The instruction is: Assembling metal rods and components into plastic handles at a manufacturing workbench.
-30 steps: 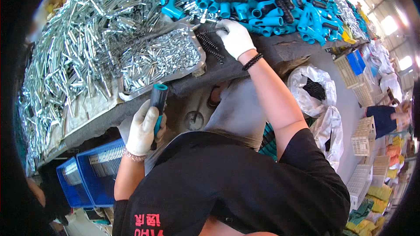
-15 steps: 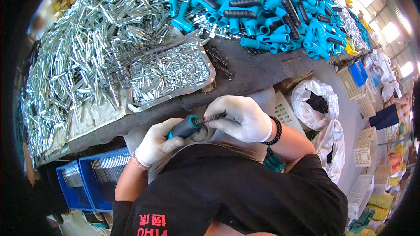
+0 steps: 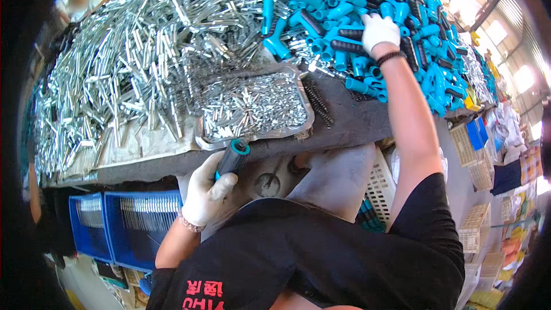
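Note:
My left hand (image 3: pixel 205 192), in a white glove, is closed round a tubular handle (image 3: pixel 231 161) with a black ribbed grip and a teal rim. Its round mouth points up and away from me, near the tray's front edge. My right arm is stretched far out, and my gloved right hand (image 3: pixel 380 32) rests on the heap of teal handles (image 3: pixel 344 11). Its fingers are spread over the pieces, and I see nothing held between them. Many of the heaped handles have black ribbed grips.
A metal tray (image 3: pixel 255 133) of small silvery parts lies on the dark-covered table (image 3: pixel 338 116). Black springs (image 3: pixel 319 103) lie beside it. Silvery rods (image 3: pixel 126 63) are piled at left. Blue bins (image 3: pixel 143 235) stand below left; a pale crate (image 3: pixel 380 186) stands below right.
My right hand has left the handle's mouth, where it held a black spring, and reached out to the teal heap. My left hand still grips the handle, now tilted more upright.

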Demonstrator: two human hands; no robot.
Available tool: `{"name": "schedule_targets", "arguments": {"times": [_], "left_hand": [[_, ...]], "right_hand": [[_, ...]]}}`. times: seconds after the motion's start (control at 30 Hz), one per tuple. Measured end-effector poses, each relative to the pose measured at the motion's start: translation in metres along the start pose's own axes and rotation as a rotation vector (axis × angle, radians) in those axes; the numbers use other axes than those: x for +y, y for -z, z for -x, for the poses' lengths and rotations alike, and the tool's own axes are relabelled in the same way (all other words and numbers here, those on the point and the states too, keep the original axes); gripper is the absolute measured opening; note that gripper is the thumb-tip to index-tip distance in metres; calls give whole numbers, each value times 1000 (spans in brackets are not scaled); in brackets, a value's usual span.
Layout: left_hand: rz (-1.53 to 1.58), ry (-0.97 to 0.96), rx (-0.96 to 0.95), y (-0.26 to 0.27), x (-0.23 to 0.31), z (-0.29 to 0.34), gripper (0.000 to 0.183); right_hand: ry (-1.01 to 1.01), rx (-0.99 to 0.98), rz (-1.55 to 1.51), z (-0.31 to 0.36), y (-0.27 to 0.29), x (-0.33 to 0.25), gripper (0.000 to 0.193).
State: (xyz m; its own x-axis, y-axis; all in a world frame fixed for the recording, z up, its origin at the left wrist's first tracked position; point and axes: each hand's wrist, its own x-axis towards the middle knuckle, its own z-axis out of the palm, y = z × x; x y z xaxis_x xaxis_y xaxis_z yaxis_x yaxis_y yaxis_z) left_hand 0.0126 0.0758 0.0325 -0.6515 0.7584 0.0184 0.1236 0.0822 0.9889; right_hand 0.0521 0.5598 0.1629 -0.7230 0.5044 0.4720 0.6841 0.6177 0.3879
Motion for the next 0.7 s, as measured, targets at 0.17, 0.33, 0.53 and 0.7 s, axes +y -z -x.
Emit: {"name": "schedule_targets", "arguments": {"times": [0.17, 0.33, 0.53, 0.7], "left_hand": [[86, 41, 67, 3, 6, 0, 44], [-31, 90, 72, 18, 7, 11, 52], [-278, -177, 19, 15, 10, 12, 57], [-28, -134, -216, 21, 12, 23, 59]], "right_hand": [[76, 35, 55, -30, -14, 9, 28], [229, -314, -1649, 76, 117, -82, 40], [351, -356, -1817, 148, 131, -132, 33], [623, -441, -1700, 166, 129, -119, 43]]}}
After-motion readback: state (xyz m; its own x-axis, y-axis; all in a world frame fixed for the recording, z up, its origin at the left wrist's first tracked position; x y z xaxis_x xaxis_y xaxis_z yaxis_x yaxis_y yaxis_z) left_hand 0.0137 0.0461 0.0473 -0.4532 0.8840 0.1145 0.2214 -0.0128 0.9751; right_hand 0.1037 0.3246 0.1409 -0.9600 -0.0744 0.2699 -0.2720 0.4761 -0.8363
